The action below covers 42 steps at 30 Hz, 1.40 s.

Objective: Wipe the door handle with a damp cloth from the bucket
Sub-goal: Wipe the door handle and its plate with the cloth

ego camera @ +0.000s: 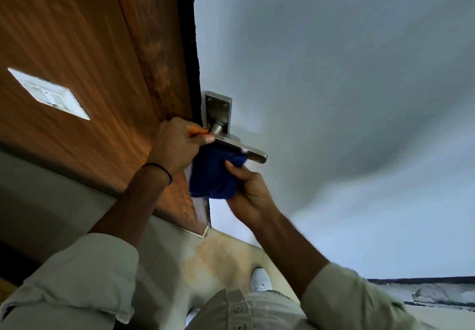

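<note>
Landmark = door handle [239,147]. Backplate [218,114] is sitting directly above the handle's pivot end. Cloth [213,175] is hanging just below the handle, touching its underside. Left hand [177,147] is gripping at the handle's left end; right hand [249,193] is sitting below it, under the cloth. Wall switch [48,93] is lying well left of the handle, shoe [261,279] far below.

The right hand [248,193] is gripping a bunched blue cloth [214,175] and pressing it up against the underside of the metal lever handle [241,150] on the grey door [334,98]. The left hand [177,147] is closing around the handle's near-left end, beside its backplate [218,110]. A white shoe [261,279] is showing on the floor [218,255] below.
</note>
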Each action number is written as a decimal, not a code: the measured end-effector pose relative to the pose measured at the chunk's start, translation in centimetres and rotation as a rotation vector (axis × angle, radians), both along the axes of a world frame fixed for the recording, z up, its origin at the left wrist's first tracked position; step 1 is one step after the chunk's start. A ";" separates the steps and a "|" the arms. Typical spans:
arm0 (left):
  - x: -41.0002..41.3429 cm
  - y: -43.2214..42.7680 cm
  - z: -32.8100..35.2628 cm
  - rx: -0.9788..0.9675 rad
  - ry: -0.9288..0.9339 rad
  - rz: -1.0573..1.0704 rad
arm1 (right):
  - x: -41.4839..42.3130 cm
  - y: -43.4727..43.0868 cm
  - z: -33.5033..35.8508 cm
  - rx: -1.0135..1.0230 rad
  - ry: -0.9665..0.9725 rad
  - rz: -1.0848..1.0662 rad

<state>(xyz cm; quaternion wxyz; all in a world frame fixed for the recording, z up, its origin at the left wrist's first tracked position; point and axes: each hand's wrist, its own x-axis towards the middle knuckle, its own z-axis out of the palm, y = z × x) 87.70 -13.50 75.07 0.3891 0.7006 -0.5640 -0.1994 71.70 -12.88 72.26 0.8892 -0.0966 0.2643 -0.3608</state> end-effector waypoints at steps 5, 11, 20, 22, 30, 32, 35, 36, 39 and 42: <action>0.2 0.1 -0.1 0.010 0.052 0.004 | 1.6 -0.5 -0.6 0.035 -0.036 0.011; 0.6 0.2 -1.6 -0.042 0.270 0.024 | -7.5 -0.2 0.1 -0.069 0.200 -0.060; 0.4 1.0 -4.5 -0.061 0.438 0.035 | -7.5 -2.2 0.8 -1.703 1.331 -0.027; 0.2 1.2 -4.5 -0.043 0.438 0.035 | -4.8 -4.1 -0.3 -2.053 1.382 0.038; 0.6 0.7 -3.6 -0.081 0.300 -0.010 | -2.0 -6.3 1.3 -2.407 1.448 0.245; 0.6 0.7 -3.9 -0.051 0.324 0.003 | -4.5 -6.7 0.7 -2.467 1.408 0.245; 1.1 0.8 -3.8 -0.020 0.356 -0.043 | -7.3 -6.6 0.4 -2.462 1.413 0.253; 1.6 0.7 -3.8 -0.013 0.354 -0.075 | -7.2 -6.3 0.4 -2.456 1.433 0.255; 2.0 0.3 -3.8 -0.026 0.396 -0.135 | -4.6 -5.9 0.8 -2.485 1.473 0.299; 2.3 0.2 -4.4 -0.053 0.414 -0.143 | -1.8 -6.1 1.1 -2.494 1.543 0.396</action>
